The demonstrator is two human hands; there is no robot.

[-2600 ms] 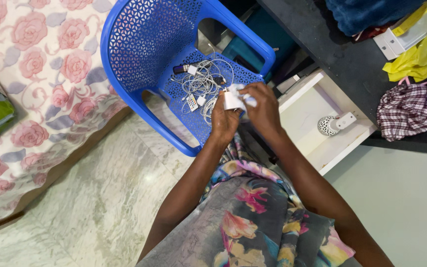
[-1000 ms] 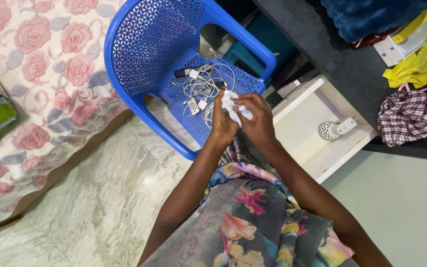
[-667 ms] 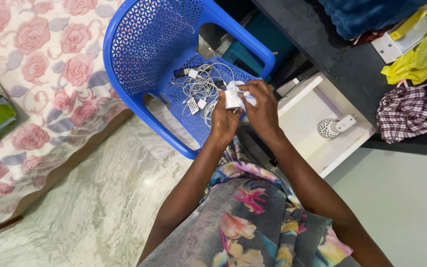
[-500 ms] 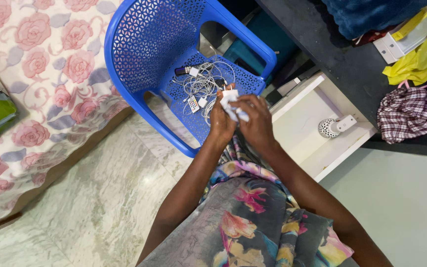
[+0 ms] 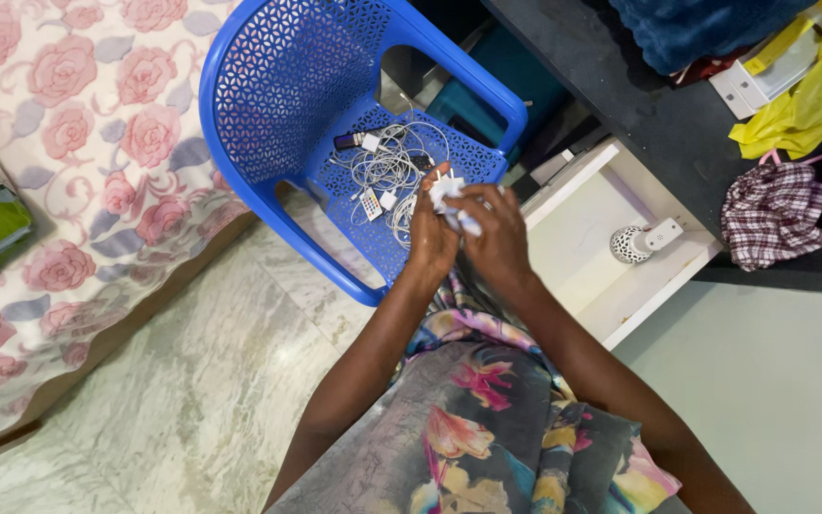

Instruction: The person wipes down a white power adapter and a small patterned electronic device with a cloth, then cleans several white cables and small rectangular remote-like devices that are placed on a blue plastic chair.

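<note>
White charger plug [image 5: 445, 189] sits clamped between both hands, left hand [image 5: 430, 238] and right hand [image 5: 497, 238] pressed together around it, just beyond them tangled cables [image 5: 390, 164] on the blue chair [image 5: 287, 86].

- The blue chair [image 5: 278, 105] looks like moulded plastic, its back and seat pierced in a lattice, with a slight sheen.
- On the chair's seat, the white cables [image 5: 387, 162] look smooth and rubbery.
- Left of the chair, the rose-print bedspread [image 5: 68, 143] is soft matt cloth.
- Below the chair, the floor [image 5: 192, 381] is polished, glossy veined stone.
- Right of the chair, the checked cloth [image 5: 773, 214] is woven and crumpled.
</note>
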